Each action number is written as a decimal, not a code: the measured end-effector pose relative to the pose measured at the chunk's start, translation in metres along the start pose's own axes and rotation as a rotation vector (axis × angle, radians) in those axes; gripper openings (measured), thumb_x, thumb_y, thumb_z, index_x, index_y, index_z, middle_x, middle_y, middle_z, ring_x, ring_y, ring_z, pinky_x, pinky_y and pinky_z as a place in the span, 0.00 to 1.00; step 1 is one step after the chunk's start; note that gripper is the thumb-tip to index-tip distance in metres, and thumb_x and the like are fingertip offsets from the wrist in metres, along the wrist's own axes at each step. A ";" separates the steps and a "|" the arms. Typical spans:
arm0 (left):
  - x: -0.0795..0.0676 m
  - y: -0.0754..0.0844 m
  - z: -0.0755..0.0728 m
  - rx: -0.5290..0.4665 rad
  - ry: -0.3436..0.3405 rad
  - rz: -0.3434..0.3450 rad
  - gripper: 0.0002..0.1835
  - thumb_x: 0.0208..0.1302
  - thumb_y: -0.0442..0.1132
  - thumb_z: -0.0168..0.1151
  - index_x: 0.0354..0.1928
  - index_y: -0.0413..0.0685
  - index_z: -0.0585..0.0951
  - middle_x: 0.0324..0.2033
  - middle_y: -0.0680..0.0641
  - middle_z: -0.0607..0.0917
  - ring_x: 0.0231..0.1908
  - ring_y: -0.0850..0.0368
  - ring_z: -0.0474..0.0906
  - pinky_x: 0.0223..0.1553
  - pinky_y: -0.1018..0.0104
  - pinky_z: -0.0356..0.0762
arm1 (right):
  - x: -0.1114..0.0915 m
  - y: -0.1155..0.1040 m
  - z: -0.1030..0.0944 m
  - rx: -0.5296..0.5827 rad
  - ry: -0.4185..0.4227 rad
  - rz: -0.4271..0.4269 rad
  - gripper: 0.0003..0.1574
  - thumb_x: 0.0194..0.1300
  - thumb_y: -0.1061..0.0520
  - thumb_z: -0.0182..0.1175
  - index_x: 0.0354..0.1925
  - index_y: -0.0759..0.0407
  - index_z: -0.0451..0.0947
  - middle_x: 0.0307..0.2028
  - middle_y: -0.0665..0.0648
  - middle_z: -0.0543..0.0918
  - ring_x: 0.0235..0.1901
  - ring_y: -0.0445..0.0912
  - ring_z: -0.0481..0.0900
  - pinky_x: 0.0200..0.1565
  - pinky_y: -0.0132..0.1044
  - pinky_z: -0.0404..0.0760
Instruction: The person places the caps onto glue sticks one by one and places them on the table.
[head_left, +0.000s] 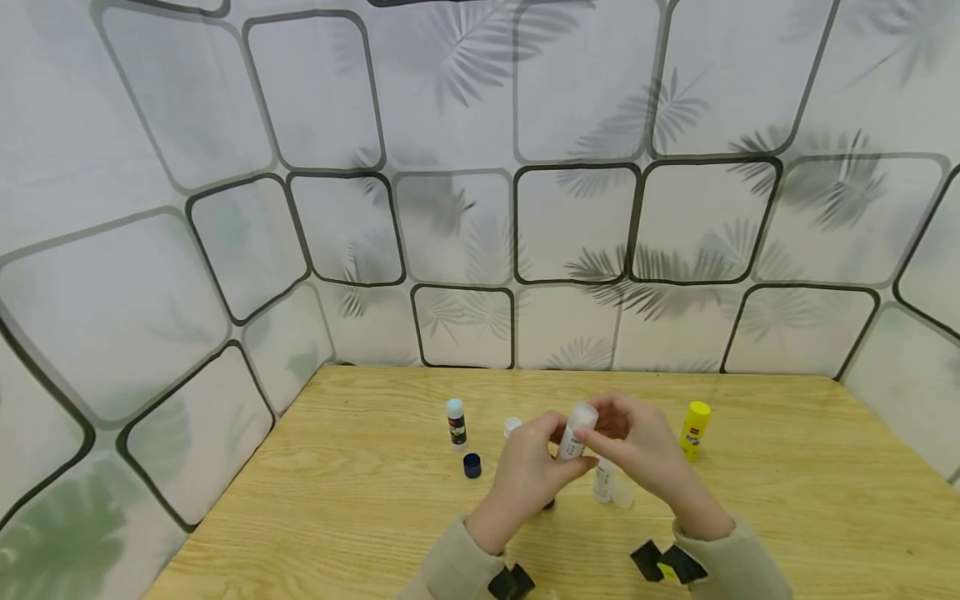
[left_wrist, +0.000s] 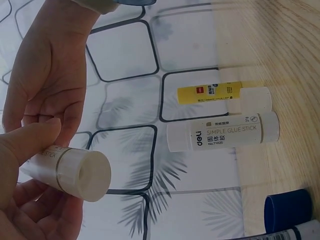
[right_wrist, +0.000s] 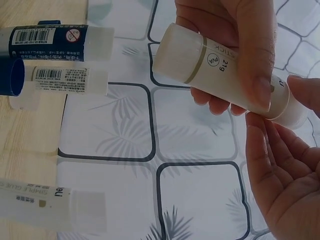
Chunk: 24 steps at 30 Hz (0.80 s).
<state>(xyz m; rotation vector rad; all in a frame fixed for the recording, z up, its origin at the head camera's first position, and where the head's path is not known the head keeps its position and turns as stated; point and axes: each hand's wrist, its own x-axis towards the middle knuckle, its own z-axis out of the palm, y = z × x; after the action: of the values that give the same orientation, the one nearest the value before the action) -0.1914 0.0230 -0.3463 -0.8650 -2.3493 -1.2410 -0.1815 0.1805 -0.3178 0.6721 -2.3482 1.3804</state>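
Both hands hold one white glue stick [head_left: 573,442] tilted above the table. My left hand [head_left: 534,460] grips its body, thumb across the printed label in the right wrist view. The fingertips of my right hand [head_left: 647,446] pinch the translucent ribbed end [right_wrist: 294,117] between thumb and fingers. The opposite end faces the camera in the left wrist view. Below the hands, another white glue stick [head_left: 602,482] stands on the table, with a translucent cap [head_left: 623,493] beside it. A white top [head_left: 512,425] shows just behind my left hand, its lower part hidden.
A dark-labelled glue stick [head_left: 457,425] stands at the left on the wooden table [head_left: 360,508], with a dark blue cap [head_left: 472,466] in front of it. To the right stands a yellow glue stick [head_left: 695,431]. A patterned cloth [head_left: 465,225] hangs behind the table.
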 end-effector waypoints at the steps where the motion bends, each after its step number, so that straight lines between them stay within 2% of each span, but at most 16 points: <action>1: 0.000 0.000 0.000 0.001 -0.002 -0.002 0.14 0.48 0.44 0.68 0.36 0.48 0.77 0.29 0.56 0.79 0.27 0.69 0.72 0.23 0.78 0.68 | 0.000 0.000 0.000 -0.006 0.007 -0.001 0.13 0.53 0.61 0.63 0.37 0.66 0.74 0.29 0.55 0.80 0.27 0.40 0.78 0.29 0.33 0.77; 6: 0.001 0.001 0.000 0.024 -0.009 -0.012 0.14 0.48 0.44 0.68 0.35 0.48 0.77 0.29 0.56 0.79 0.29 0.69 0.72 0.23 0.79 0.68 | -0.001 0.003 -0.008 -0.044 0.058 -0.011 0.13 0.52 0.64 0.63 0.38 0.67 0.73 0.29 0.56 0.79 0.26 0.39 0.78 0.28 0.33 0.77; 12: 0.001 0.003 -0.002 0.063 -0.024 -0.026 0.15 0.47 0.43 0.68 0.36 0.45 0.77 0.30 0.53 0.79 0.31 0.65 0.75 0.25 0.80 0.69 | -0.001 0.005 -0.026 -0.091 0.112 -0.004 0.14 0.53 0.65 0.62 0.39 0.69 0.73 0.30 0.58 0.79 0.27 0.38 0.77 0.29 0.32 0.77; 18: 0.001 0.005 -0.003 0.093 -0.035 -0.035 0.15 0.47 0.43 0.69 0.35 0.46 0.77 0.30 0.53 0.79 0.30 0.65 0.74 0.26 0.79 0.69 | -0.002 0.013 -0.043 -0.177 0.145 0.068 0.18 0.54 0.61 0.62 0.43 0.68 0.73 0.33 0.58 0.79 0.28 0.36 0.76 0.29 0.29 0.75; 24: 0.000 0.004 -0.002 0.110 -0.038 -0.028 0.14 0.47 0.43 0.69 0.35 0.47 0.78 0.30 0.53 0.79 0.30 0.65 0.75 0.26 0.79 0.69 | -0.001 0.018 -0.050 -0.197 0.163 0.119 0.19 0.55 0.58 0.62 0.43 0.67 0.73 0.34 0.59 0.79 0.29 0.36 0.76 0.31 0.27 0.75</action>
<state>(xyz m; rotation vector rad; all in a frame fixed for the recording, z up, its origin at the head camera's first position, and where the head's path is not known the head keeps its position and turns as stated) -0.1890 0.0231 -0.3423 -0.8294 -2.4422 -1.1040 -0.1884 0.2321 -0.3072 0.3557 -2.3833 1.1805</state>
